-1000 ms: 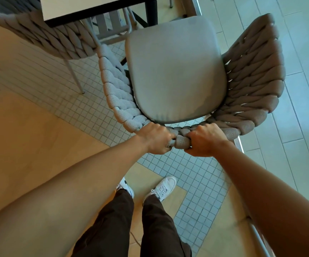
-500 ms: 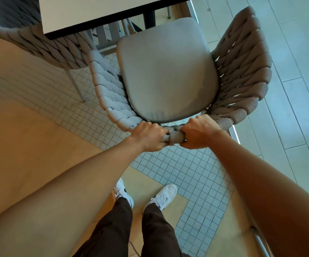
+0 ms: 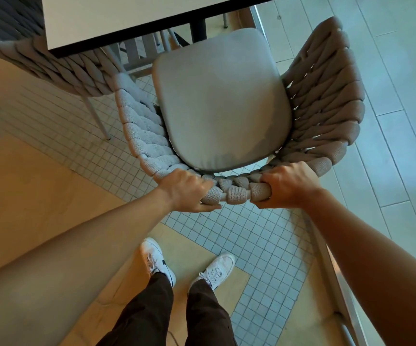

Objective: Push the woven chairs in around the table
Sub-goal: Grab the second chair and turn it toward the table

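Observation:
A woven chair (image 3: 326, 101) with a grey seat cushion (image 3: 221, 103) stands below me, its front edge at the white table (image 3: 117, 18) with a black rim. My left hand (image 3: 187, 191) and my right hand (image 3: 289, 186) both grip the top rail of its backrest, a short stretch of braided rail bare between them. A second woven chair (image 3: 42, 58) sits at the upper left, partly under the table.
A black table leg (image 3: 198, 29) stands just past the cushion. A metal floor track (image 3: 331, 270) runs down the right side. My white shoes (image 3: 216, 270) stand on small tiles and wood flooring behind the chair.
The chair has slid forward toward the table, whose top now covers more of the upper view. My hands have spread slightly apart on the backrest rail.

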Demonstrator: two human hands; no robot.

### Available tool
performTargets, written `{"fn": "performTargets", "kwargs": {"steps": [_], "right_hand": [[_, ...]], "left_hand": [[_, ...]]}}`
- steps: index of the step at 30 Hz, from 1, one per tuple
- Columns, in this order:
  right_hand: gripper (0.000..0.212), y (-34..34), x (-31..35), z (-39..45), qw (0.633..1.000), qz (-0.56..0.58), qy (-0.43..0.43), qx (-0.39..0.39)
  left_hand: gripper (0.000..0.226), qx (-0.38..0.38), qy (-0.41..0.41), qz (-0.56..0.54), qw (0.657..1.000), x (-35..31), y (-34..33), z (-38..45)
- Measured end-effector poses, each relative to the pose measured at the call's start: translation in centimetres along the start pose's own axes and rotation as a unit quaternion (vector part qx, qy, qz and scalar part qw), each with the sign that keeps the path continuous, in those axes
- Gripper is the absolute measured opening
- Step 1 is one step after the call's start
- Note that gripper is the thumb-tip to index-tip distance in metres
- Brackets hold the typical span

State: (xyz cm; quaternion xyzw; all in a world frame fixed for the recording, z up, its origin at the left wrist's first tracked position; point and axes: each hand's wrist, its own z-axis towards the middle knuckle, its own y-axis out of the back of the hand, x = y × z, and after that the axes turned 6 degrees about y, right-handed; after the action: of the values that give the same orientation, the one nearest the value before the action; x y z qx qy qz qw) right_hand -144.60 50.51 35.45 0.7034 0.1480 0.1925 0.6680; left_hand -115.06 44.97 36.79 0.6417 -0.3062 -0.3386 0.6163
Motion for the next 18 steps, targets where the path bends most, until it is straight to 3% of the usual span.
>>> {"fn": "performTargets", "kwargs": {"steps": [4, 11, 18], "right_hand": [[0.052, -0.5, -0.3, -0.2, 1.000, 0.012, 0.000, -0.029], [0.073, 0.3, 0.5, -0.5, 0.997, 0.018, 0.000, -0.069], [0.073, 0.8, 6.7, 0.2, 0.994, 0.013, -0.097, -0.043]], "left_hand": [[0.056, -0.039, -0.012, -0.014, 0.999, 0.4, -0.6, 0.1], [0.068, -0.080, 0.047, -0.024, 0.995, -0.6, -0.7, -0.7], [0.064, 0.019, -0.017, -0.044, 0.999, 0.8, 0.1, -1.0]]}}
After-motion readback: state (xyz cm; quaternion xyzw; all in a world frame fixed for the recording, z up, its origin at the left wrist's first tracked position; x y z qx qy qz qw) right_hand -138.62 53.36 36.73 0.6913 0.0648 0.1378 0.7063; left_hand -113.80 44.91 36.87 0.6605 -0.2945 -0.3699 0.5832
